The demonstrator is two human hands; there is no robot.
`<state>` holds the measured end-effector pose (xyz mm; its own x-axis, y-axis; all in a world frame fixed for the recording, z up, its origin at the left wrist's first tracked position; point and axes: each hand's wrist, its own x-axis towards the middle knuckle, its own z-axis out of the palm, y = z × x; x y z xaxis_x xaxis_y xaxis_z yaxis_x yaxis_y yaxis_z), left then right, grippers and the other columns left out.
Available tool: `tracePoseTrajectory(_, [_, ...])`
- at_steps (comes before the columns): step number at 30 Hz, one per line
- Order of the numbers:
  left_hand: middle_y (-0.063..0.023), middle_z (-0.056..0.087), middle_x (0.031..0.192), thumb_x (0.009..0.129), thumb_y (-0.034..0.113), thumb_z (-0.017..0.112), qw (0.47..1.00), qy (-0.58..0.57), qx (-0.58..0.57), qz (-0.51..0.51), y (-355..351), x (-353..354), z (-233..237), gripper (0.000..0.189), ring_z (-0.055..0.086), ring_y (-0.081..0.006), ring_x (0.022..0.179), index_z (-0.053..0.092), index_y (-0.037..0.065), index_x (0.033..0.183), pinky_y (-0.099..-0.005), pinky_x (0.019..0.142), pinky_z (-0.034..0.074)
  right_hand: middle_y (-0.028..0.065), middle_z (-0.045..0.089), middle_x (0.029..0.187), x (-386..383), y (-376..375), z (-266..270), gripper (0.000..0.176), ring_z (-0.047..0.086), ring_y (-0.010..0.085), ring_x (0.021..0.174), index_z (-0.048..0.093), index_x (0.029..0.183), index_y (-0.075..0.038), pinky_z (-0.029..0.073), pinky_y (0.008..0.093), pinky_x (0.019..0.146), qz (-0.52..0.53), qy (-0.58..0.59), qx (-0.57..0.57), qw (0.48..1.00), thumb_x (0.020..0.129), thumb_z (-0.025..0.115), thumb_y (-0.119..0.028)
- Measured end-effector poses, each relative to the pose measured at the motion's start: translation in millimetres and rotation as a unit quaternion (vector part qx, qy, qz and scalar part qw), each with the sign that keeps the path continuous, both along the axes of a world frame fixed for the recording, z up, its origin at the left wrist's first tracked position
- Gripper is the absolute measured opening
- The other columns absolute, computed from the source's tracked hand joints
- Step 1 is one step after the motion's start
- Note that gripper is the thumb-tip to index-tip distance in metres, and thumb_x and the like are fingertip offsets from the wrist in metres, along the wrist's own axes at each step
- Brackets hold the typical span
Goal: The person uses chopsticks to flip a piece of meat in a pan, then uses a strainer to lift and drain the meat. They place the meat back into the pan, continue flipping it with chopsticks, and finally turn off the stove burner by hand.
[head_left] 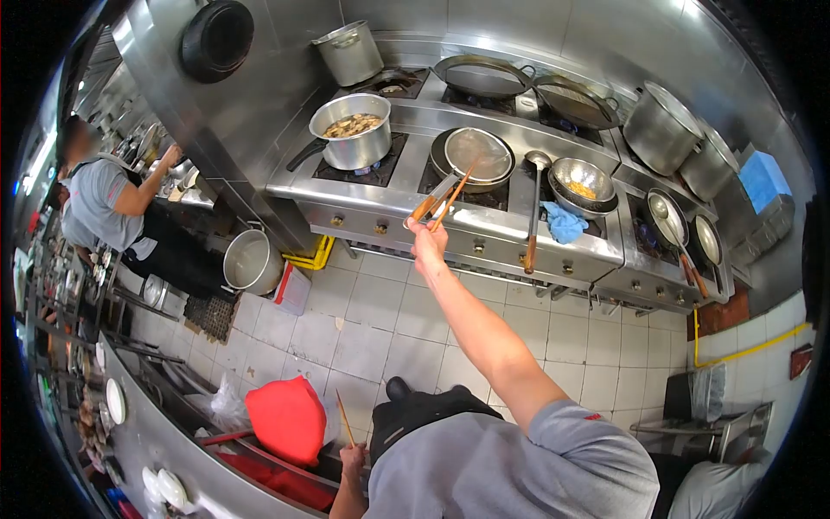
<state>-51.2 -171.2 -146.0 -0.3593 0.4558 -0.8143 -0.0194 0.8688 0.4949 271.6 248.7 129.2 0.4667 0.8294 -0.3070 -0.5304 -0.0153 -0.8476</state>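
Head cam: steel stove range (484,233) fills 12 o'clock. Mesh strainer (478,154) sits on wok (441,169) at centre burner. R hand (428,245), arm stretched out, is closed on long wooden chopsticks (456,192), tips pointing to 1 o'clock at strainer rim. L hand (352,456), at 7 o'clock, pinches thin stick (344,419), near upright.

stockpots (348,52) 4 | strainer (477,154) 1 | chopsticks (344,419) perhaps 3 | blue cloth (564,222) 1
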Motion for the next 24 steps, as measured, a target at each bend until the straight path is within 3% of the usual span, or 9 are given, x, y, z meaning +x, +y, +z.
tracePoseTrajectory(5, [-0.0073, 0.058, 0.057, 0.075, 0.013, 0.065, 1.000, -0.009, 0.014, 0.015, -2, -2, -6, 0.014, 0.042, -0.0101, 0.036, 0.061, 0.000, 0.077, -0.0257, 0.032, 0.030, 0.0022, 0.056, 0.071, -1, 2, -3, 0.038, 0.030, 0.0055, 0.042, 0.034, 0.080, -0.016, 0.023, 0.0215, 0.032, 0.001, 0.002, 0.012, 1.000, 0.073, 0.070, -0.010])
tracePoseTrajectory(10, [-0.0078, 0.058, 0.058, 0.075, 0.013, 0.065, 1.000, -0.027, -0.002, 0.016, 2, -2, 5, 0.013, 0.043, -0.0106, 0.036, 0.061, 0.001, 0.076, -0.0260, 0.032, 0.030, -0.0048, 0.039, 0.057, 0, 2, -3, 0.038, 0.027, 0.0045, 0.040, 0.034, 0.079, -0.016, 0.021, 0.0222, 0.032, -0.001, 0.017, 0.006, 1.000, 0.074, 0.071, -0.013])
tracePoseTrajectory(13, [-0.0079, 0.058, 0.059, 0.074, 0.013, 0.064, 1.000, -0.011, 0.010, -0.001, 4, 1, 4, 0.013, 0.043, -0.0100, 0.037, 0.061, 0.001, 0.077, -0.0259, 0.033, 0.031, -0.0020, 0.039, 0.061, 4, 4, -8, 0.041, 0.033, 0.0070, 0.041, 0.035, 0.077, -0.014, 0.025, 0.0238, 0.030, 0.009, -0.003, -0.027, 1.000, 0.071, 0.074, -0.023])
tracePoseTrajectory(17, [-0.0076, 0.058, 0.059, 0.074, 0.013, 0.064, 1.000, -0.015, 0.020, -0.008, 6, 6, 18, 0.014, 0.044, -0.0096, 0.038, 0.062, 0.000, 0.077, -0.0258, 0.033, 0.031, -0.0027, 0.035, 0.061, 5, 3, -11, 0.042, 0.031, 0.0070, 0.042, 0.034, 0.075, -0.014, 0.025, 0.0246, 0.031, 0.005, -0.001, -0.027, 1.000, 0.070, 0.075, -0.024])
tracePoseTrajectory(19, [-0.0081, 0.058, 0.059, 0.075, 0.014, 0.063, 1.000, -0.018, 0.024, -0.008, 5, 6, 17, 0.014, 0.043, -0.0096, 0.037, 0.061, 0.000, 0.078, -0.0255, 0.033, 0.031, 0.0005, 0.050, 0.064, 6, 1, -11, 0.036, 0.027, 0.0037, 0.039, 0.037, 0.082, -0.012, 0.020, 0.0218, 0.032, 0.010, 0.027, -0.022, 0.999, 0.075, 0.072, -0.020])
tracePoseTrajectory(22, [-0.0086, 0.058, 0.060, 0.076, 0.015, 0.063, 0.999, -0.026, 0.031, 0.001, 3, 4, 9, 0.016, 0.042, -0.0097, 0.036, 0.061, -0.001, 0.079, -0.0253, 0.032, 0.031, 0.0045, 0.057, 0.073, 12, -11, -16, 0.035, 0.028, 0.0041, 0.039, 0.038, 0.085, -0.012, 0.021, 0.0223, 0.033, 0.010, 0.024, -0.025, 0.999, 0.078, 0.068, -0.029])
tracePoseTrajectory(24, [-0.0092, 0.059, 0.060, 0.077, 0.015, 0.062, 0.999, -0.031, 0.025, 0.011, 3, 6, 8, 0.016, 0.042, -0.0096, 0.036, 0.061, -0.001, 0.079, -0.0249, 0.032, 0.030, 0.0032, 0.055, 0.070, 18, -31, -25, 0.034, 0.028, 0.0044, 0.039, 0.039, 0.086, -0.013, 0.021, 0.0226, 0.033, 0.022, 0.018, -0.023, 0.999, 0.080, 0.065, -0.034])
